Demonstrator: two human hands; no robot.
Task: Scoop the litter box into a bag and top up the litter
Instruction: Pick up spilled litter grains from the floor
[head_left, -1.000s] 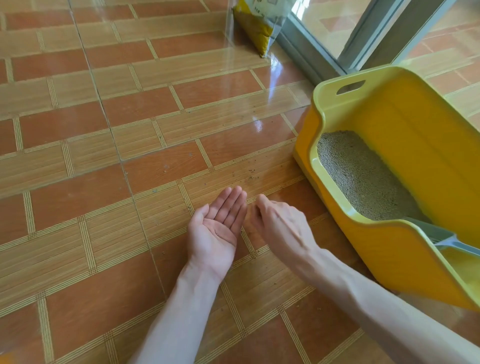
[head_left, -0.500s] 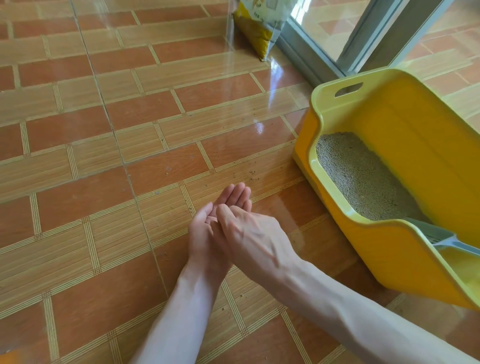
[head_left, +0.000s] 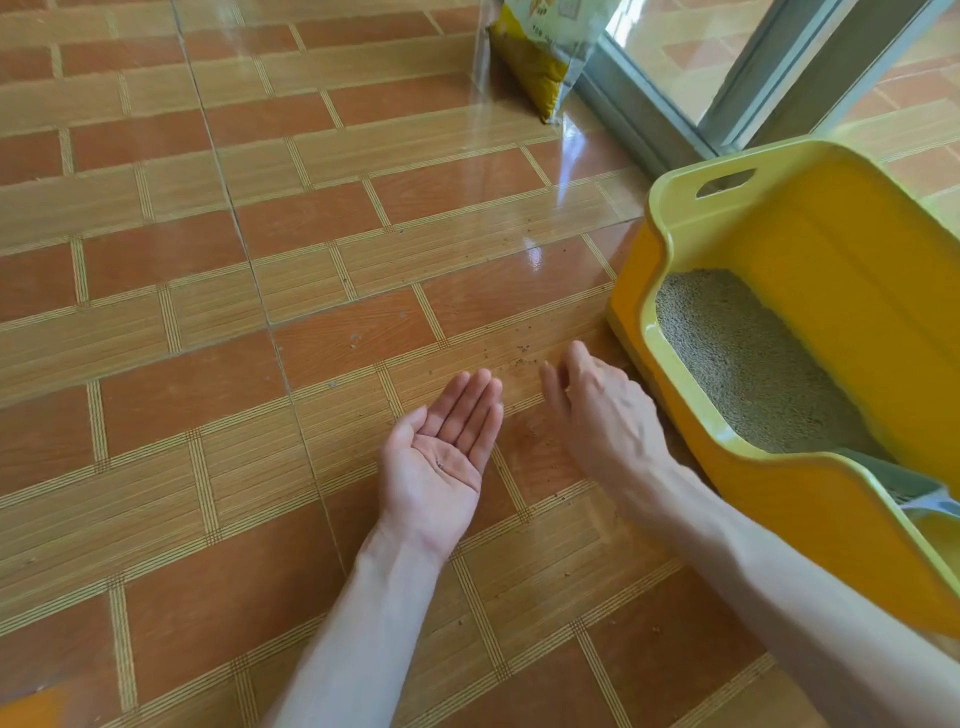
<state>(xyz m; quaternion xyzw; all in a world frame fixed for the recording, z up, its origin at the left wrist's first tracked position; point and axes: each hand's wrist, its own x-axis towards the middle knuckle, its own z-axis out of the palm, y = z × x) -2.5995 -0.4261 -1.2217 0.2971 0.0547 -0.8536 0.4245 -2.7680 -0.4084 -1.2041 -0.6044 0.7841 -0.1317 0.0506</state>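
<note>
1. The left hand (head_left: 439, 457) is lying palm up just above the tiled floor (head_left: 208, 364), fingers straight and together, gripping nothing; a few dark specks are sitting in the palm, too small to identify.
2. The right hand (head_left: 597, 410) is hovering palm down just beside the left fingertips, fingers loosely spread and holding nothing visible; its underside is hidden.
3. Scattered litter grains (head_left: 519, 358) are lying on the floor between and just beyond both sets of fingertips.
4. The yellow litter box (head_left: 779, 519) is sitting just right of the right fingers, grey litter (head_left: 753, 364) showing inside; its right side is cut off.
5. A grey scoop (head_left: 914, 493) is poking from the box, mostly hidden.
6. A litter bag (head_left: 545, 52) is standing far beyond the fingers, its top cut off.
</note>
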